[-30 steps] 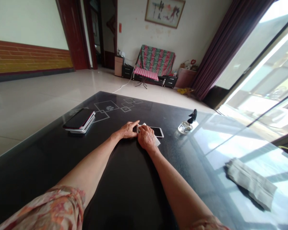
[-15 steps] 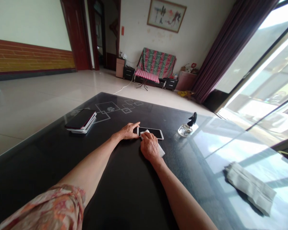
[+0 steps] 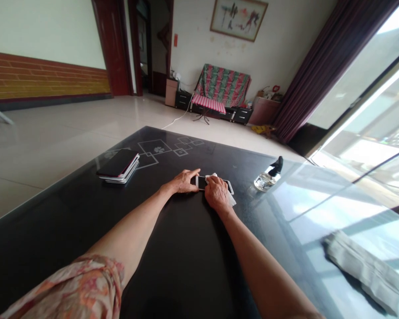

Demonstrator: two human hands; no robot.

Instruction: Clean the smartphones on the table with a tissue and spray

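A white-framed smartphone (image 3: 202, 182) with a dark screen lies face up on the black table. My left hand (image 3: 185, 181) grips its left end, thumb at the near edge and a finger at the far edge. Over the middle of the screen, my right hand (image 3: 217, 193) presses a white wipe (image 3: 232, 200), with its fingers closed on it. The wipe shows past the fingertips and beside the wrist; the rest is under the palm. Part of the phone's screen is hidden by the right hand.
On the left of the table (image 3: 173, 257) is a stack of phones or tablets (image 3: 119, 163). A clear spray bottle (image 3: 266, 179) with a black trigger stands right of the phone. Nearer, at the right, lies a folded grey cloth (image 3: 365, 270).
My right hand has slid the wipe away from me and up onto the middle of the phone's screen. My left hand keeps its hold. The whole view has shifted slightly.
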